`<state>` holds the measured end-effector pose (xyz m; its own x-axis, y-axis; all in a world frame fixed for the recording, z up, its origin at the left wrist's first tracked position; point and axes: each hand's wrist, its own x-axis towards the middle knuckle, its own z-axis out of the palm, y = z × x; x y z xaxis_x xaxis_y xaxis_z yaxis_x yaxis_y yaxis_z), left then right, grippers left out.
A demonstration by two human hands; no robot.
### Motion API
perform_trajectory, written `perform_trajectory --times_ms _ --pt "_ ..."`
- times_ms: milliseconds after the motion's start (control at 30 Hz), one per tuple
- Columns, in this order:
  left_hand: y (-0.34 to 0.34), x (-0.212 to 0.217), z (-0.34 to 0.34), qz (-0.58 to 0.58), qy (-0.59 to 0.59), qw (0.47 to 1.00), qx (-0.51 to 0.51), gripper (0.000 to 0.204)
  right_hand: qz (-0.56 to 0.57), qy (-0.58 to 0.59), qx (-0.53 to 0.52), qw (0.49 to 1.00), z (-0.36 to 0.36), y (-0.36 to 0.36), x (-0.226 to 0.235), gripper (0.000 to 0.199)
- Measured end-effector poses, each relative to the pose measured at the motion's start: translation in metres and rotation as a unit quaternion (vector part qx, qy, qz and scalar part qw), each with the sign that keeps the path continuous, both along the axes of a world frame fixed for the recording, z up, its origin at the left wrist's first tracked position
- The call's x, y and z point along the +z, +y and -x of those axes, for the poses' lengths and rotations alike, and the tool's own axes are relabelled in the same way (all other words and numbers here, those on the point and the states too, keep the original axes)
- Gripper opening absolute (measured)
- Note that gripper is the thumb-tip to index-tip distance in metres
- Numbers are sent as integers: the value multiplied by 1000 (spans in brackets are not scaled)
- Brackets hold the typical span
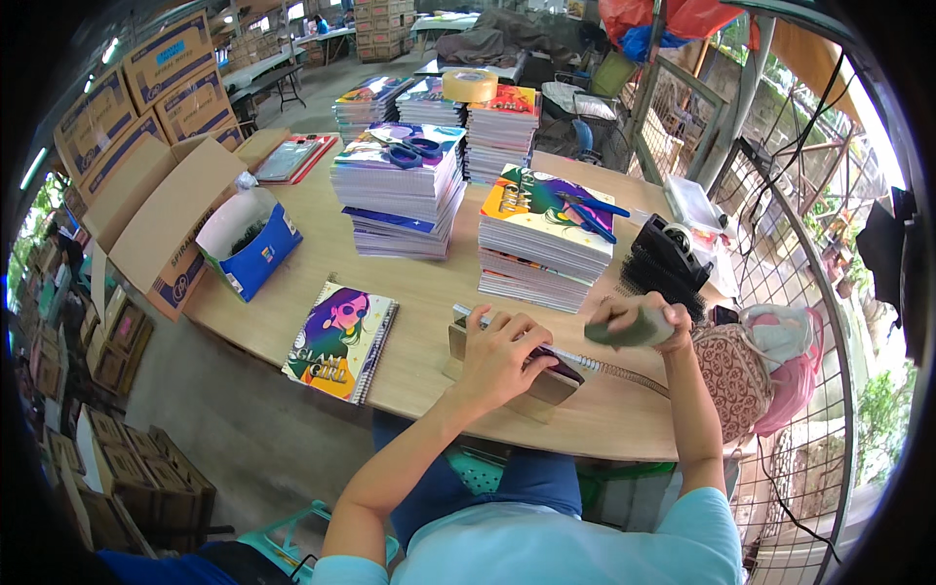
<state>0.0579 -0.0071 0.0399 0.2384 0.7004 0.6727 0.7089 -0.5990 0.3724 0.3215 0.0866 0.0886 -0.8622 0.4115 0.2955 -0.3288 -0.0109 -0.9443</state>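
My left hand point(499, 359) is closed over a notebook point(558, 372) set on edge in a low wooden holder point(544, 404) near the table's front edge. Most of that notebook is hidden under my fingers. A metal spiral coil point(626, 371) runs out from its right end along the table. Just above the coil, my right hand point(675, 331) grips a grey-green oblong block point(624, 331), blurred by motion. A spiral-bound notebook point(341, 341) with a colourful cover lies flat to the left of the holder.
Tall notebook stacks point(400, 195) stand behind my hands; the nearest point(546, 258) carries blue-handled pliers point(590, 213). Scissors point(409, 151) and a tape roll point(469, 86) top others. Black coils point(663, 273) lie right. A blue-white box point(258, 253) and cartons point(171, 229) are left.
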Motion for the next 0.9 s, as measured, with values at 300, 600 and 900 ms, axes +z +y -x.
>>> perform_trajectory --times_ms 300,600,900 --pt "4 -1 -10 -15 -22 1000 15 30 -126 -299 -80 942 -8 8 -9 61" --pt "1 -1 -5 -20 -13 1000 16 29 -115 -211 -53 969 -6 14 -33 54" --pt "14 -16 22 -14 -170 983 68 55 -199 -298 -116 926 6 9 -17 68"
